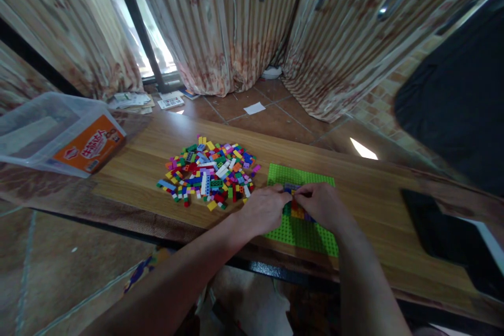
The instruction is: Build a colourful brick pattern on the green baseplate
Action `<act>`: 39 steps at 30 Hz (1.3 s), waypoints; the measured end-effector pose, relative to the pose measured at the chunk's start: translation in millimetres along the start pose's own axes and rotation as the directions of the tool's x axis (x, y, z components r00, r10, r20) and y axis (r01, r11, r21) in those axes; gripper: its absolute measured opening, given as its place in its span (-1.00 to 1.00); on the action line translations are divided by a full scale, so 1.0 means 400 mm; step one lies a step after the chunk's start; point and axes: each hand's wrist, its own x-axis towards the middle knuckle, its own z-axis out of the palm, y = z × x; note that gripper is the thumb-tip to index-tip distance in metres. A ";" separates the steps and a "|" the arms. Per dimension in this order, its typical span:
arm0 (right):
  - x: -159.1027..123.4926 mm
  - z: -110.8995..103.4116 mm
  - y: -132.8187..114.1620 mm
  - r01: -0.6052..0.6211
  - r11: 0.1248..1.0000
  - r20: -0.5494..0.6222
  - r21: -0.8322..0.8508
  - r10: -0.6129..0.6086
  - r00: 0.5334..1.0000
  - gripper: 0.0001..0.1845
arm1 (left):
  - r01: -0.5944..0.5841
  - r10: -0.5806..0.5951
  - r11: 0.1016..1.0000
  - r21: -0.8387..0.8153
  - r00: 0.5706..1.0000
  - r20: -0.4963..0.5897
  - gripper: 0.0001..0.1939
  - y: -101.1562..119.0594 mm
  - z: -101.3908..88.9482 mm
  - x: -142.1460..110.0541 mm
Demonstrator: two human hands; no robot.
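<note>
A green studded baseplate [303, 176] lies on the wooden table [137, 168] in front of me. Both hands meet over its middle. My left hand [262, 210] and my right hand [321, 205] have their fingers pinched together on a small block of stacked bricks [297, 213], red, orange and blue, standing on the plate. A pile of several loose coloured bricks [208, 173] lies just left of the plate, close to my left hand.
A clear plastic tub with an orange label [59, 136] rests on the table's left end. A dark flat device [444, 231] lies at the right. Curtains [236, 26] hang behind, with papers [254, 108] on the tiled floor.
</note>
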 end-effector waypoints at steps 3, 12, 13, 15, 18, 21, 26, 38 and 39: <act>0.005 -0.004 -0.006 -0.012 1.000 0.012 -0.028 0.013 1.000 -0.78 | 0.004 -0.004 1.000 0.005 1.000 -0.001 -0.69 0.000 0.001 0.000; 0.011 0.005 0.007 -0.060 0.997 0.015 0.042 0.059 0.998 -0.81 | 0.011 -0.011 1.000 -0.013 1.000 0.014 -0.66 0.000 -0.003 0.001; 0.011 0.006 0.007 -0.068 0.996 0.006 0.053 0.068 0.998 -0.82 | 0.015 -0.015 1.000 -0.011 1.000 0.011 -0.66 -0.001 -0.004 0.001; 0.010 0.006 0.007 -0.072 0.996 -0.014 0.056 0.073 0.997 -0.84 | 0.013 -0.013 1.000 -0.011 1.000 0.010 -0.65 -0.001 -0.005 0.002; 0.008 0.003 0.008 -0.047 0.998 -0.017 0.039 0.048 0.999 -0.82 | 0.001 -0.001 1.000 -0.016 1.000 0.012 -0.65 -0.002 -0.005 0.002; 0.004 -0.004 0.015 0.022 1.000 -0.003 0.023 -0.022 1.000 -0.79 | -0.004 0.004 1.000 -0.022 1.000 0.009 -0.64 -0.002 -0.005 0.001; 0.000 -0.011 0.034 0.124 0.991 0.029 0.054 -0.125 0.992 -0.79 | 0.007 -0.006 1.000 -0.025 0.999 0.032 -0.62 -0.001 -0.010 0.002; 0.009 -0.004 0.036 0.123 0.992 0.041 -0.013 -0.122 0.992 -0.77 | 0.004 -0.003 1.000 -0.021 0.999 0.032 -0.68 -0.002 -0.006 0.006; 0.009 -0.004 0.035 0.122 0.992 0.046 -0.019 -0.121 0.992 -0.77 | 0.001 0.000 1.000 -0.021 1.000 0.027 -0.68 -0.002 -0.007 0.006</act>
